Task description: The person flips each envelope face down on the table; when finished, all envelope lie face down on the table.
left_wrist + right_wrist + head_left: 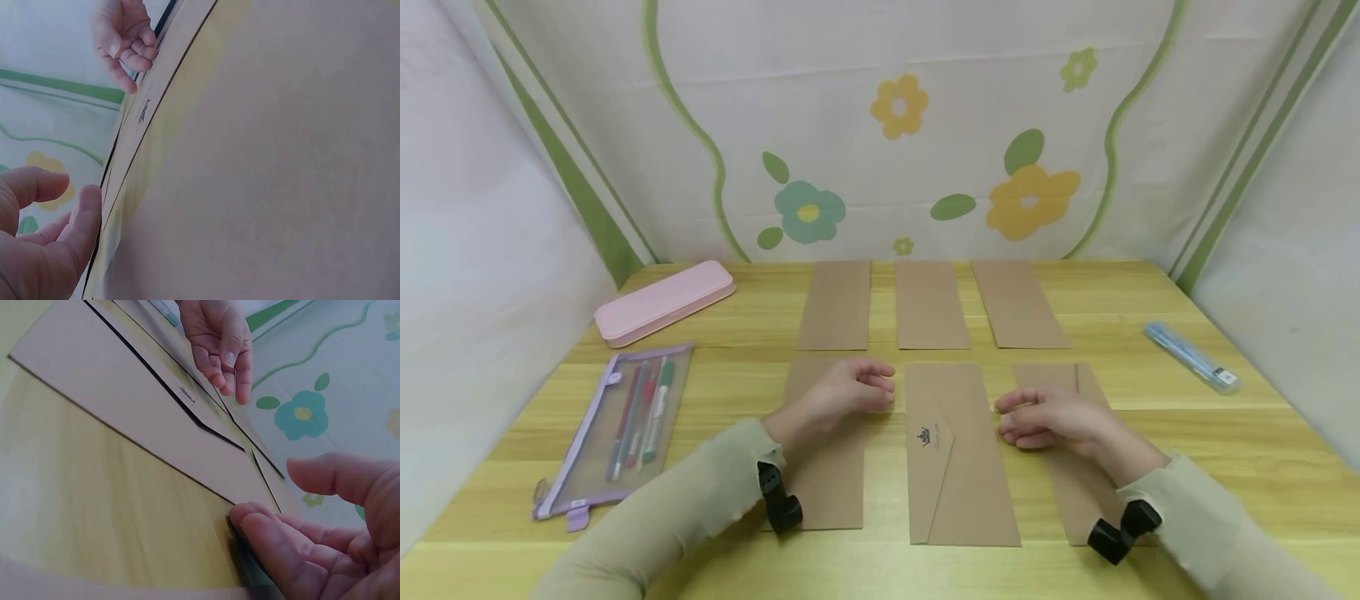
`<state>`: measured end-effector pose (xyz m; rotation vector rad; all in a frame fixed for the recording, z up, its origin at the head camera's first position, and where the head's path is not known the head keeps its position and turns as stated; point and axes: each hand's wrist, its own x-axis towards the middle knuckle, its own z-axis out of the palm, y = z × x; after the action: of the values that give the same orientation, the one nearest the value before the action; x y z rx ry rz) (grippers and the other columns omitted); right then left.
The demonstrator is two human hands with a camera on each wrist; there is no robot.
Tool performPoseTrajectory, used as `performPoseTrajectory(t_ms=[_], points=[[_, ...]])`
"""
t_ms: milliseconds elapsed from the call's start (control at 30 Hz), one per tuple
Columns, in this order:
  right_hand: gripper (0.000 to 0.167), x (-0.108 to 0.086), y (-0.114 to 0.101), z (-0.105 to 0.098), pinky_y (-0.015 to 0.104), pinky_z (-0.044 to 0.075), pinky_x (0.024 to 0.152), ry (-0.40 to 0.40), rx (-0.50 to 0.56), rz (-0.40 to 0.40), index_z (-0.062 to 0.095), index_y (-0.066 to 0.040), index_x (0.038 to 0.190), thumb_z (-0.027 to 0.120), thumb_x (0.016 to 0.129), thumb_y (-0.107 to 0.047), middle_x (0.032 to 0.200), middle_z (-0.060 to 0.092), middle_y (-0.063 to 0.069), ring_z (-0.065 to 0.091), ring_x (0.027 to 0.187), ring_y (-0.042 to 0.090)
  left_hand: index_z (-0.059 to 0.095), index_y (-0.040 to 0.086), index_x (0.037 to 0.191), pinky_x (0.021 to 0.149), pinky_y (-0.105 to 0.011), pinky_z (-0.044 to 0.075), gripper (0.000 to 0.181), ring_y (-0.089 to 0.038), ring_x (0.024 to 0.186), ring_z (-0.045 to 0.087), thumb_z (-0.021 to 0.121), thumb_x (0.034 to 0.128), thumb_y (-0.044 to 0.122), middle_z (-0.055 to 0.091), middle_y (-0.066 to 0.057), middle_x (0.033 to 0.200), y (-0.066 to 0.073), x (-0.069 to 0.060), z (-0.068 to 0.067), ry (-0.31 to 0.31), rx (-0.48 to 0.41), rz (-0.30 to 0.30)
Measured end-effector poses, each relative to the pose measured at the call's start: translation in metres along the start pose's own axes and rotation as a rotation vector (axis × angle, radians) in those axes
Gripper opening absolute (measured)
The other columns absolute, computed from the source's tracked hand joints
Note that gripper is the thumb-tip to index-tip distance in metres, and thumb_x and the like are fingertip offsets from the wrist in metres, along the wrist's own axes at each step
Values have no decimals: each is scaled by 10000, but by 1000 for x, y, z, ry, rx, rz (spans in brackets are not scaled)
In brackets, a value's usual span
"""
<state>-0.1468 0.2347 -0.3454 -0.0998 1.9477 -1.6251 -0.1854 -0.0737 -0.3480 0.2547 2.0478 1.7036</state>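
Note:
Six brown envelopes would be several, laid in two rows. In the near row, the middle envelope (962, 500) lies flap side up with a small dark crown print. My left hand (850, 387) hovers over the upper part of the left envelope (827, 492), fingers loosely bent and holding nothing. My right hand (1052, 421) is above the right envelope (1078, 492), also with nothing in its relaxed fingers. Both wrist views show the left hand (50, 244) and right hand (331, 544) with thumb and fingers apart. Three more envelopes, including the far middle one (931, 308), lie behind.
At the left are a pink case (666, 300) and a mesh zip pouch (591, 433) with several pens inside. A slim light-blue pack (1187, 354) lies at the right. A flowered white curtain (850, 83) hangs behind the wooden table (737, 375).

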Motion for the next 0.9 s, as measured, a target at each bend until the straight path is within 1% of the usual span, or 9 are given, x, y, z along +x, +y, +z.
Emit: performPoseTrajectory(t_ms=[167,300,367,433,500,600,767,900], points=[[588,-6,3,-2,261,527,787,-31,13,-8,335,172,1304,616,862,-95,956,684,44,653,874,119,521,-67,1223,780,-255,516,464,-163,857,584,659,781,-39,581,-177,1070,-1,5,6,-2,35,-19],[619,-6,2,0,276,510,838,-31,64,-9,302,183,1322,619,863,-84,984,675,61,646,909,124,518,-83,1215,765,-241,509,442,-181,897,566,646,796,-25,572,-186,1087,-1,6,10,-2,84,-13],[637,-5,2,2,284,503,855,-29,90,-12,273,188,1334,614,865,-74,1010,666,79,644,927,130,517,-87,1215,778,-248,504,443,-199,933,559,646,797,-20,572,-191,1100,0,5,12,10,111,-12],[650,-4,1,4,278,500,859,-25,111,-11,247,187,1346,607,868,-67,1027,659,85,643,935,127,505,-94,1227,815,-269,500,456,-219,976,550,643,798,-22,566,-198,1120,1,4,15,21,118,-19],[656,-4,0,5,269,502,852,-23,124,-14,224,189,1353,595,873,-59,1033,655,85,643,934,122,496,-93,1240,853,-291,491,472,-234,1014,544,643,796,-25,564,-199,1138,2,3,17,31,113,-29],[668,-4,-3,8,254,505,841,-14,134,-12,210,182,1362,592,869,-58,1046,650,85,642,931,114,490,-82,1255,889,-308,483,483,-241,1040,547,636,797,-34,565,-188,1158,3,3,20,41,77,-58],[675,-4,-6,12,239,502,839,-14,121,-29,213,176,1364,596,864,-65,1074,637,94,634,939,101,515,-62,1232,855,-295,503,446,-236,996,578,627,800,-55,574,-176,1144,3,2,23,77,28,-103],[643,-1,-5,12,228,495,847,0,130,-69,207,181,1359,563,881,-62,1138,605,126,623,950,78,521,-60,1217,849,-285,505,423,-238,987,579,618,805,-67,572,-183,1137,4,3,25,99,-14,-115]])
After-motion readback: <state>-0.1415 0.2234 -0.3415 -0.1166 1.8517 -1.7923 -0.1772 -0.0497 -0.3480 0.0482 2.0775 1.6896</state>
